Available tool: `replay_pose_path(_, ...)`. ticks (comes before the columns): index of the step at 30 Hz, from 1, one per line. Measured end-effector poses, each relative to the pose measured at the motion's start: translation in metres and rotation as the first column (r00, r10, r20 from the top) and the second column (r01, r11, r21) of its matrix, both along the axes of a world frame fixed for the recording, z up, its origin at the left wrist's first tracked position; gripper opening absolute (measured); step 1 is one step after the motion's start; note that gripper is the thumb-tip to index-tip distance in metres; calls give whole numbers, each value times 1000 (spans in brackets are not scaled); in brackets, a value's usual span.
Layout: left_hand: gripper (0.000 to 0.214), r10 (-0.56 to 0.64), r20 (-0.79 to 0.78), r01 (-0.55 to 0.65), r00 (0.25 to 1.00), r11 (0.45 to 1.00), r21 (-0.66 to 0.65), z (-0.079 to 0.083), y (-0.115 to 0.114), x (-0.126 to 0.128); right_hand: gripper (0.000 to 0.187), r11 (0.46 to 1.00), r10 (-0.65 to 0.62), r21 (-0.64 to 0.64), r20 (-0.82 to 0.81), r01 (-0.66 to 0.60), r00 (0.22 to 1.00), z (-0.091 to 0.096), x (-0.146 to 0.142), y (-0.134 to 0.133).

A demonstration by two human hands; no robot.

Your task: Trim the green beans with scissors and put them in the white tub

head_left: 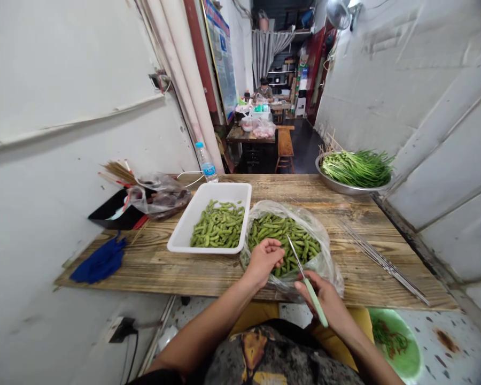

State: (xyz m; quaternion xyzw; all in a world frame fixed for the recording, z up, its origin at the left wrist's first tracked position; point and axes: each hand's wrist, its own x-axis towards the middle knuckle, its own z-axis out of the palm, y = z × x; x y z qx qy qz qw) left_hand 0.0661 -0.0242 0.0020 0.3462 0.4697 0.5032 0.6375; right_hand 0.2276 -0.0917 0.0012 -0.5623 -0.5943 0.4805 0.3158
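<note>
My left hand [266, 261] hovers over the green edamame pods [274, 229] in a clear plastic bag [323, 238]. Its fingers are curled in, and whatever they may pinch is hidden. In my right hand [324, 297], at the bag's near right edge, is a pair of scissors [313, 300] with pale green handles. They are seen nearly edge-on, blades pointing up and away over the pods, close to my left fingertips. Just left of the bag stands a white plastic tray [184, 235] with more pods [218, 224] in it.
Metal skewers [385, 263] lie on the wooden table [160, 272] at right, below a steel bowl [355, 187] of green stalks. A water bottle [207, 166], black box [116, 216] and blue cloth [100, 261] are leftward. A green basin [409, 342] sits on the floor; a person [264, 92] sits far back.
</note>
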Motion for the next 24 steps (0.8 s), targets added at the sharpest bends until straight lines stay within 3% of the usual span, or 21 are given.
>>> replay_pose_path(6,26,-23,-99,28,995,998,50,-4,6,3,35,998,21,-66,-52,-24,998,7,11,-9)
replay_pose_path(13,37,-132,-5,132,991,989,64,-3,5,8,36,999,38,5,28,-39,999,9,8,-11)
replay_pose_path(19,55,-172,-176,192,969,975,108,0,4,5,39,998,13,59,140,-21,990,4,13,-10)
replay_pose_path(24,30,-207,-269,233,941,970,68,-5,0,2,44,998,27,56,205,-39,978,3,18,-10)
